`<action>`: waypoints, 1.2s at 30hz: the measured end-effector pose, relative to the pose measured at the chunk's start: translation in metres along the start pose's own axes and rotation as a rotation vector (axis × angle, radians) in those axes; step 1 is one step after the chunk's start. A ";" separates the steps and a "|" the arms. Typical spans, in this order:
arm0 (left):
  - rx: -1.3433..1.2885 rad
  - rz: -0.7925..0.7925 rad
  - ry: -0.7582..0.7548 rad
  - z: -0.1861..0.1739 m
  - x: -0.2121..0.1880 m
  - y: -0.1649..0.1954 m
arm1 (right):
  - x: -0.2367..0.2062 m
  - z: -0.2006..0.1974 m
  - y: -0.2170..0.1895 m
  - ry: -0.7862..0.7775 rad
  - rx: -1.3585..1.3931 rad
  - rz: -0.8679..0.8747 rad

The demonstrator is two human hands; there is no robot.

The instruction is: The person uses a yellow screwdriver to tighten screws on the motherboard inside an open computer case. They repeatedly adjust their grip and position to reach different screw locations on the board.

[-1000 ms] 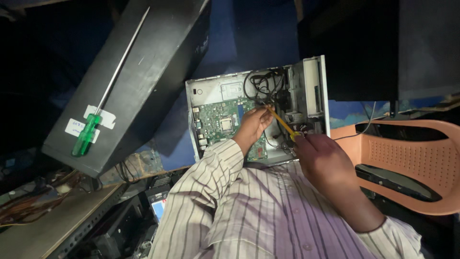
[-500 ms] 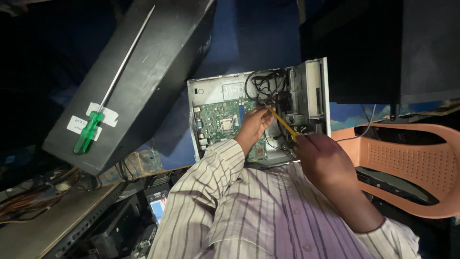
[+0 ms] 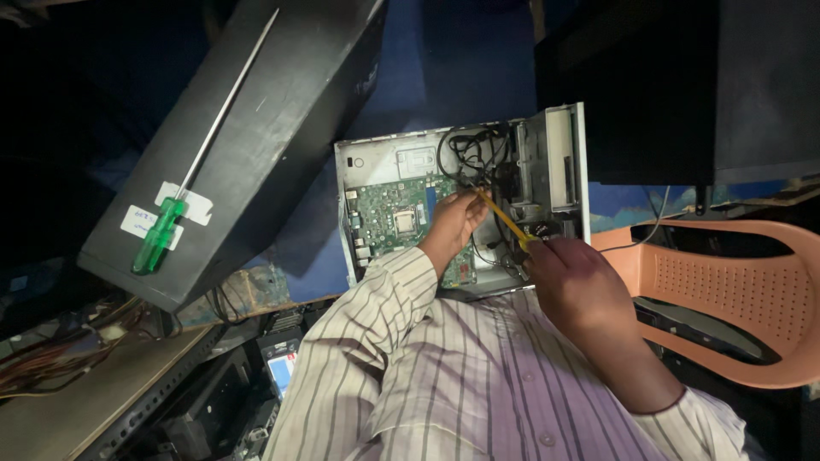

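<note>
Right hand (image 3: 581, 277): fingers curled shut around the handle end of a yellow screwdriver (image 3: 504, 220), grip firm, thumb side toward the case. Shaft runs up and to the left from the fist, tip meeting the left hand (image 3: 453, 224) just beside the tangle of black cables (image 3: 470, 149). Left hand: fingers half-closed and bent down into the open computer case (image 3: 465, 205), resting on or pinching something by the tip; what exactly they pinch cannot be told, hidden under the knuckles. Both hands sit over the right half of the case, left hand above the green motherboard (image 3: 397, 218), right hand at the lower right corner of the case near the metal drive bay (image 3: 551, 171). Judgement: screwdriver is light, stiff, handle probably smooth plastic; best held at the handle as now, tip steadied by the other hand. Board and cables look fragile, so little side force near them. Left of the case, well apart: a black tower panel (image 3: 282, 128) lying tilted, with a long green-handled screwdriver (image 3: 201, 166) on top. Right of the case: an orange plastic chair (image 3: 735, 290). Striped shirt sleeves (image 3: 376, 324) cover both forearms below the case.
</note>
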State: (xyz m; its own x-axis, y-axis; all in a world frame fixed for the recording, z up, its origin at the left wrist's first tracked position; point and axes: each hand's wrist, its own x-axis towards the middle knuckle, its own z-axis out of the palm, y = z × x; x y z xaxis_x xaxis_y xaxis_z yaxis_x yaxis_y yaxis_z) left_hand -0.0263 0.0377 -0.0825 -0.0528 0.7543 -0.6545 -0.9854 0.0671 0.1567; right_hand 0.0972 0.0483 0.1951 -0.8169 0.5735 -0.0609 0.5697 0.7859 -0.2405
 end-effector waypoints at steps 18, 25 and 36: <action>-0.021 0.036 -0.006 0.001 -0.001 0.000 | 0.004 -0.005 -0.002 -0.006 0.061 -0.017; -0.070 0.026 -0.019 -0.002 0.003 -0.002 | 0.011 -0.012 0.003 -0.042 0.052 -0.019; -0.058 0.011 -0.069 -0.002 -0.009 -0.001 | 0.018 -0.015 0.007 -0.025 -0.015 -0.033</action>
State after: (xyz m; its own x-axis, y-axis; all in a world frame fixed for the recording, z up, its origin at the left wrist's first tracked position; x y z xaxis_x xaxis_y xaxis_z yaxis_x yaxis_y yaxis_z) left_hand -0.0251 0.0302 -0.0781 -0.0545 0.7983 -0.5998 -0.9926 0.0222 0.1197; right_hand 0.0876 0.0680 0.2063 -0.8374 0.5411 -0.0771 0.5431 0.8079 -0.2286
